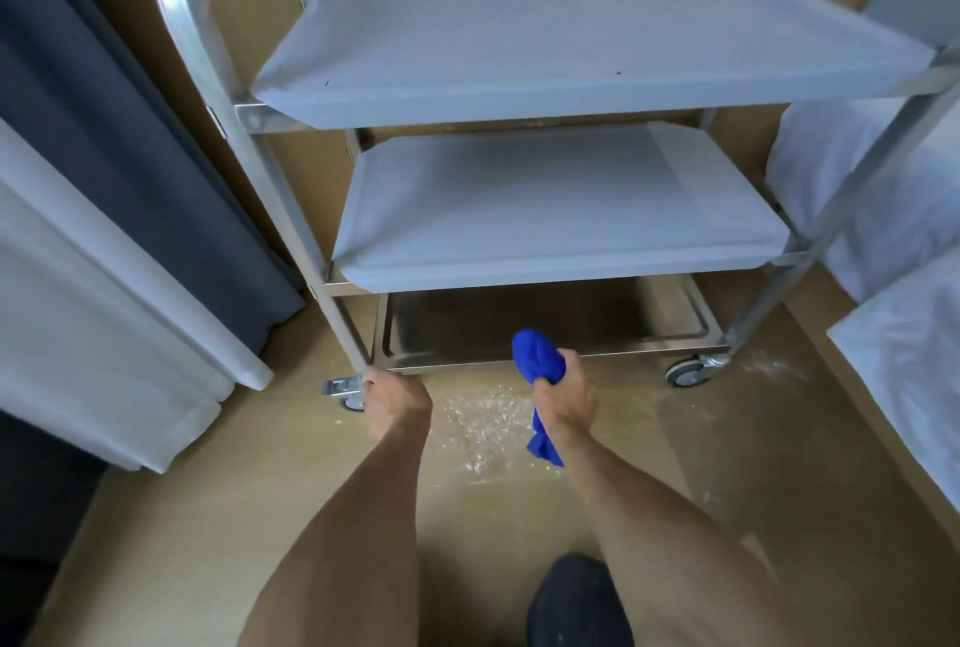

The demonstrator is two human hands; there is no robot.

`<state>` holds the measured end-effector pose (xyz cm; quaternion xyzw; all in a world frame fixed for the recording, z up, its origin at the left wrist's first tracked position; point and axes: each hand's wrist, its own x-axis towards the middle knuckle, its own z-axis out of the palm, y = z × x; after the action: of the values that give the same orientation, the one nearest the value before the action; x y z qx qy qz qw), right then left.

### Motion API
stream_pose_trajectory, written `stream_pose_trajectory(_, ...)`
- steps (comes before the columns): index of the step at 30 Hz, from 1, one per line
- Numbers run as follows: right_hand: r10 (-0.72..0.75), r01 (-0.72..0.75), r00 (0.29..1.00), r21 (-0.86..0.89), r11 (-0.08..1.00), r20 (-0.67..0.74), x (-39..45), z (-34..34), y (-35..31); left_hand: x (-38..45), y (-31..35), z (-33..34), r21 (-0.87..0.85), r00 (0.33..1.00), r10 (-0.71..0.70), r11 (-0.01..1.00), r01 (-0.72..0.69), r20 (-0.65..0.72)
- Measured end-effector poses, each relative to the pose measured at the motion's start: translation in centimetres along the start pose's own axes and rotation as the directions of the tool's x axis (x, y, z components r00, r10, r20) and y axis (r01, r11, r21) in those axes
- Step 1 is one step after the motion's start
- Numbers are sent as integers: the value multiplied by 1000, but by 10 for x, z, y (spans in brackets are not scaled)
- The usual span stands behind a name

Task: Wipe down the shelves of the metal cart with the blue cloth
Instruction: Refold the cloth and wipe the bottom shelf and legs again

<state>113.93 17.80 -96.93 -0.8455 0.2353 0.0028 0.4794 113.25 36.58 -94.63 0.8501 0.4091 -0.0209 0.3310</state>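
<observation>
Head view shows the left hand (387, 394) gripping the cart (332, 298) at its front leg, likely to steady it, while the right hand (563, 394) clutches the bunched blue cloth (537, 360) just before the bottom shelf (545, 324). Wooden floor (727, 464), curtains (130, 179) at the left.

The metal cart (291, 210) stands on its wheels on the brown floor (675, 464), which shows pale specks.
</observation>
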Motion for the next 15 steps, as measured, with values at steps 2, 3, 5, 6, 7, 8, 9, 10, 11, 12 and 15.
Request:
stream_pose_trajectory(2,-69,69,997,-12,998,19,9,16,-12,21,9,-12,-28,996,4,1000,-7,-89)
stream_pose_trajectory(3,-92,93,995,-15,996,47,13,28,-19,33,12,-17,-37,993,-6,999,1,-119)
stream_pose_trajectory(5,-127,130,986,-24,991,107,22,52,-29,56,10,-21,-52,988,-34,998,27,-151)
stream_pose_trajectory(6,-132,137,981,-23,990,139,28,63,-35,68,8,-21,-55,986,-44,998,35,-164)
stream_pose_trajectory(7,-137,141,978,-17,990,160,33,75,-41,81,6,-20,-54,983,-55,997,46,-176)
stream_pose_trajectory(8,-137,143,974,-21,989,179,40,87,-47,95,5,-20,-54,978,-68,997,59,-195)
stream_pose_trajectory(9,-148,158,971,-39,987,187,47,100,-54,108,5,-21,-53,973,-79,996,69,-219)
stream_pose_trajectory(10,-167,181,967,-61,982,194,55,112,-62,119,5,-21,-57,967,-68,997,56,-245)
stream_pose_trajectory(11,-186,207,962,-90,974,200,64,122,-68,127,6,-21,-61,963,-34,998,19,-267)
stream_pose_trajectory(12,-194,226,957,-134,965,216,76,133,-73,135,9,-19,-54,959,26,998,-43,-281)
stream_pose_trajectory(15,-200,291,932,-296,910,301,113,167,-90,149,6,-8,-2,935,168,984,-178,-313)
